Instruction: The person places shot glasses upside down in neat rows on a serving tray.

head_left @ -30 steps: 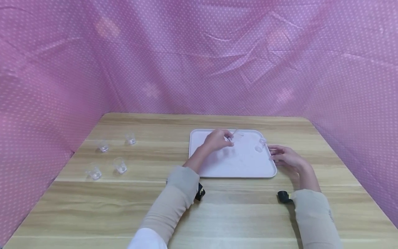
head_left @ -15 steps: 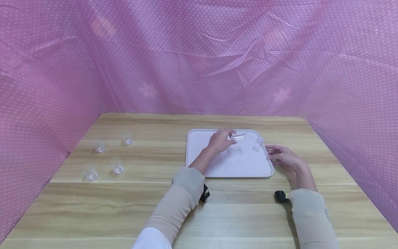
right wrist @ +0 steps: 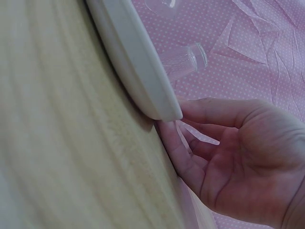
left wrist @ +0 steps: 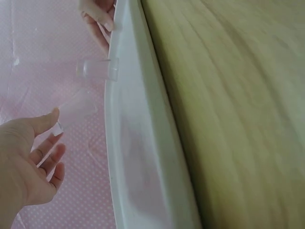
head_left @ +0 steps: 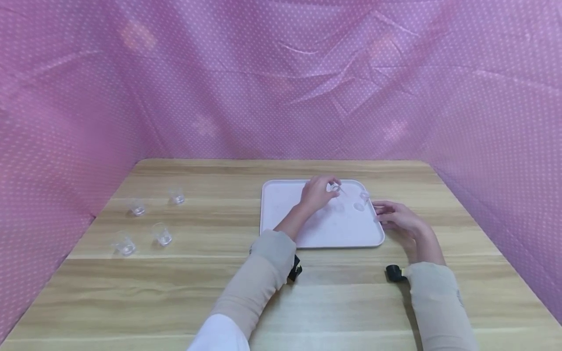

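Note:
In the head view my left hand [head_left: 318, 192] is over the far right part of a white tray [head_left: 298, 239]. Thumb and fingertips pinch the base of a clear plastic cup [left wrist: 78, 109], its mouth tipped down and away from the palm. Close by, a second clear cup [head_left: 362, 200] stands mouth down on the tray, near the right rim. At that rim, my right hand [head_left: 401, 218] holds the tray's edge; the right wrist view has the thumb against the rim and fingers [right wrist: 183, 155] low beside it, by the table.
Several clear cups, among them one cup [head_left: 163, 235], stand mouth up on the left of the wooden table [head_left: 197, 287]. A pink dotted cloth [head_left: 281, 87] hangs around the table's back and sides. Each wrist carries a black camera mount [head_left: 394, 273].
My left hand has moved a little right and away with its cup. The cup has turned from mouth up, through lying level, to mouth tilted down. The right hand stays at the rim.

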The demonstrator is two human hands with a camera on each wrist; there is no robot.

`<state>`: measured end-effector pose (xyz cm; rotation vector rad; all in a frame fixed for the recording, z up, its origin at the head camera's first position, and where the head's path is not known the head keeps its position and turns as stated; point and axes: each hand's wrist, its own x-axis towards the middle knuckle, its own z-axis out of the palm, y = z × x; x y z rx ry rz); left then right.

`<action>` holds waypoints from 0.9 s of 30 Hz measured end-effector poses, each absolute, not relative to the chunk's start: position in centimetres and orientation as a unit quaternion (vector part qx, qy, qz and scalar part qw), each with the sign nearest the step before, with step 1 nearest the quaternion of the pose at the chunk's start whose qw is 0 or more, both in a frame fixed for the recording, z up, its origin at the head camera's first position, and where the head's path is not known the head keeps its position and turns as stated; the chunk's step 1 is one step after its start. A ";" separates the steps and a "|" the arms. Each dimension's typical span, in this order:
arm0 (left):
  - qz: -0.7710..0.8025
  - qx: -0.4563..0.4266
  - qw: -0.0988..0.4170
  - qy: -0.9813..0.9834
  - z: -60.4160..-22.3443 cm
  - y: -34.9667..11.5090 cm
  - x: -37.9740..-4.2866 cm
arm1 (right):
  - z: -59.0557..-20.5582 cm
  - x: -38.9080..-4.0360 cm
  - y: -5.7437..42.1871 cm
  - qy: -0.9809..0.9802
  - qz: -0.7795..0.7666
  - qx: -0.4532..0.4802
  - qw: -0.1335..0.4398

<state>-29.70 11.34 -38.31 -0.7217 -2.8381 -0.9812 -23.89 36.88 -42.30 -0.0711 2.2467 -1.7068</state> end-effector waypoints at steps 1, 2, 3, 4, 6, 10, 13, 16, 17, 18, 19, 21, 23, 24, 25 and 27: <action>-0.317 -0.235 0.028 -0.918 -38.2 11.6 -29.7 | -42.3 -23.9 36.9 0.786 -0.597 -0.024 0.159; -0.316 -0.236 0.030 -0.918 -38.1 11.9 -29.8 | -42.2 -23.9 36.9 0.786 -0.597 -0.022 0.160; -0.314 -0.239 0.030 -0.919 -38.0 12.2 -29.8 | -42.2 -23.9 36.9 0.786 -0.597 -0.020 0.160; -0.312 -0.240 0.029 -0.919 -37.9 12.5 -29.8 | -42.2 -23.9 36.9 0.786 -0.597 -0.020 0.161; -0.309 -0.241 0.024 -0.920 -37.7 13.1 -29.8 | -42.2 -23.9 37.0 0.785 -0.598 -0.018 0.162; -0.293 -0.244 0.018 -0.924 -37.9 14.0 -29.8 | -42.3 -24.0 36.9 0.783 -0.600 -0.020 0.162; -0.279 -0.251 0.019 -0.927 -38.2 14.7 -29.8 | -42.4 -23.9 36.9 0.782 -0.602 -0.021 0.160; -0.266 -0.254 0.019 -0.930 -38.5 15.0 -29.8 | -42.4 -23.9 36.9 0.781 -0.604 -0.025 0.159; -0.263 -0.254 0.019 -0.930 -38.6 15.1 -29.7 | -42.4 -23.9 36.9 0.781 -0.603 -0.027 0.159; -0.260 -0.255 0.018 -0.931 -38.6 15.2 -29.7 | -42.5 -23.9 36.9 0.781 -0.603 -0.028 0.159; -0.257 -0.255 0.019 -0.932 -38.7 15.2 -29.7 | -42.5 -23.9 37.0 0.782 -0.602 -0.028 0.158; -0.256 -0.255 0.016 -0.932 -38.8 15.4 -29.7 | -42.5 -23.9 37.1 0.782 -0.603 -0.028 0.158; -0.253 -0.251 0.014 -0.934 -38.9 15.5 -29.7 | -42.6 -24.0 37.1 0.783 -0.602 -0.031 0.157; -0.251 -0.249 0.013 -0.935 -39.0 15.5 -29.7 | -42.6 -24.0 37.1 0.782 -0.602 -0.031 0.157; -0.252 -0.247 0.011 -0.936 -39.1 15.5 -29.8 | -42.6 -24.0 37.1 0.782 -0.603 -0.030 0.157; -0.252 -0.243 0.007 -0.937 -39.3 15.6 -29.8 | -42.7 -24.0 37.1 0.781 -0.604 -0.031 0.157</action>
